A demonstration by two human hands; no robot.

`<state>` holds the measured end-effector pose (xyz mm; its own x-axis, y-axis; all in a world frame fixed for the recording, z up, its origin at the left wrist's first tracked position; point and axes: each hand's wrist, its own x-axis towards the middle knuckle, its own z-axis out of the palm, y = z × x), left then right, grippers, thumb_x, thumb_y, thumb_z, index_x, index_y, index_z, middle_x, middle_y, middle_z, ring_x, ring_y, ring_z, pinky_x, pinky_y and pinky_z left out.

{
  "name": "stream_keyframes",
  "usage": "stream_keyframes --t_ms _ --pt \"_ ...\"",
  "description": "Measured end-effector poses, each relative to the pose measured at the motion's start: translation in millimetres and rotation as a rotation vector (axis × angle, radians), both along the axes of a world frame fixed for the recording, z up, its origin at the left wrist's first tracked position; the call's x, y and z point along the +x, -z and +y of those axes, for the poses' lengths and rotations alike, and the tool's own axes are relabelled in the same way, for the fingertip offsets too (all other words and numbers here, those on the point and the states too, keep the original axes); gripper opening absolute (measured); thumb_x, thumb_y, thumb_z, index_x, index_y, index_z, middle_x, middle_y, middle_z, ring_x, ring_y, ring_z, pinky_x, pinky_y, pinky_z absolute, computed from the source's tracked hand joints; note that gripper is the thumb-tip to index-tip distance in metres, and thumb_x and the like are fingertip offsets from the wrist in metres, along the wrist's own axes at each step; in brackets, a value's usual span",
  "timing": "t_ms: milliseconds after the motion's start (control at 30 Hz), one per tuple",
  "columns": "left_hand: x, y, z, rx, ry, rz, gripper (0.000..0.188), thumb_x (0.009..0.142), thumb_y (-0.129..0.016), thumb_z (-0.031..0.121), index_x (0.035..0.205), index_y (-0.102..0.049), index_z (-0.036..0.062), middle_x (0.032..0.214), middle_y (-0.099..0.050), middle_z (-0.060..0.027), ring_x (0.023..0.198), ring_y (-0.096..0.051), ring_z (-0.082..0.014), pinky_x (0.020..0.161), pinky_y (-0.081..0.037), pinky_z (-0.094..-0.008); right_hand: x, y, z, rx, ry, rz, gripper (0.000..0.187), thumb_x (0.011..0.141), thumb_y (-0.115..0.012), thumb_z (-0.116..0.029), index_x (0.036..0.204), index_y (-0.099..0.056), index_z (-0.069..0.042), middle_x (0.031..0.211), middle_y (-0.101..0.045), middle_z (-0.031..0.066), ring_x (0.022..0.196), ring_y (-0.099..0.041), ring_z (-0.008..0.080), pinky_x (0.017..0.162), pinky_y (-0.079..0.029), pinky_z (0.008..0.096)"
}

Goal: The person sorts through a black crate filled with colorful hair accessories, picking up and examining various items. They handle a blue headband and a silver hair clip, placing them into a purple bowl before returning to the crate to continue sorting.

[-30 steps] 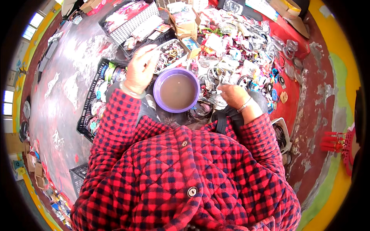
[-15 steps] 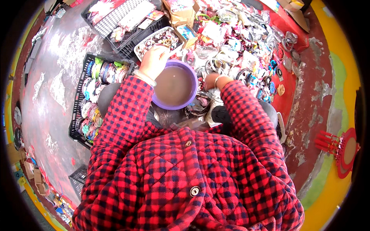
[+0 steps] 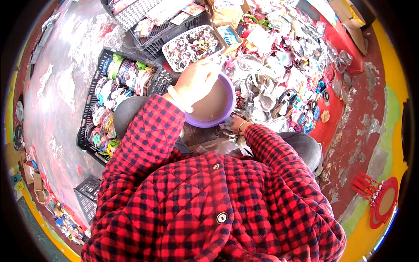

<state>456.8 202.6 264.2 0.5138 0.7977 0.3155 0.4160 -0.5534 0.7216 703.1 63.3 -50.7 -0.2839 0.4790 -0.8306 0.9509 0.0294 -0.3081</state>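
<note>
My left hand [image 3: 198,84], with a pale bangle on its wrist, is over the left side of a purple basin [image 3: 228,114] that holds murky brownish liquid. Its fingers are curled together and washed out by glare; whatever they grip is too small to make out. Lower down, just right of the basin's near edge, my right hand [image 3: 238,125] reaches in among plastic-wrapped pieces, its fingers mostly in shadow. Beyond the left hand, a white basket [image 3: 168,56] is full of small hair ties and similar trinkets.
A black crate [image 3: 85,126] of coloured hair bands stands to the left. More black crates [image 3: 150,47] sit farther back beside an open cardboard box [image 3: 229,19]. A heap of bagged accessories [image 3: 279,74] spreads over red cloth [image 3: 345,48] at the right.
My left hand has moved from the white basket's near edge to over the basin. My right hand has drawn back from the heap toward me. The view has shifted slightly.
</note>
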Motion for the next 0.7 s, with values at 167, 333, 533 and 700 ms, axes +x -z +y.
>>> stream_keyframes --t_ms 167,333,533,700 --pt "-1 6 -4 -0.016 -0.034 0.013 0.013 0.082 -0.052 0.005 0.088 -0.061 -0.0009 0.086 -0.061 -0.0155 0.08 -0.059 -0.0294 0.073 -0.047 -0.0342 2 -22 27 -0.368 0.127 -0.184 0.021 0.079 -0.05 -0.018 0.076 -0.065 -0.003 0.069 -0.065 0.009 0.055 -0.063 0.0215 0.043 -0.05 0.0314" --pt "0 9 -3 -0.033 -0.013 0.124 0.015 0.084 -0.051 0.01 0.085 -0.06 -0.0016 0.082 -0.06 -0.0161 0.075 -0.058 -0.031 0.068 -0.046 -0.0356 34 -64 28 -0.497 0.321 0.007 0.012 0.082 -0.055 -0.017 0.081 -0.06 -0.006 0.071 -0.063 0.0057 0.058 -0.062 0.0188 0.045 -0.047 0.0286" --pt "-2 27 1 0.048 0.025 0.062 0.016 0.084 -0.05 0.011 0.08 -0.059 -0.001 0.072 -0.057 -0.0161 0.068 -0.056 -0.0325 0.063 -0.045 -0.0375 63 -99 27 -0.841 0.659 0.336 0.017 0.078 -0.065 -0.009 0.093 -0.059 -0.003 0.079 -0.065 0.009 0.066 -0.064 0.0189 0.056 -0.05 0.0266" --pt "-2 21 -5 -0.063 0.0 0.176 0.018 0.084 -0.048 0.015 0.08 -0.06 0.0021 0.073 -0.058 -0.0175 0.071 -0.057 -0.0338 0.064 -0.045 -0.0386 69 -185 61 -0.447 0.564 0.437 0.024 0.071 -0.068 -0.009 0.092 -0.062 0.002 0.077 -0.065 0.0094 0.069 -0.063 0.0171 0.062 -0.048 0.0263"
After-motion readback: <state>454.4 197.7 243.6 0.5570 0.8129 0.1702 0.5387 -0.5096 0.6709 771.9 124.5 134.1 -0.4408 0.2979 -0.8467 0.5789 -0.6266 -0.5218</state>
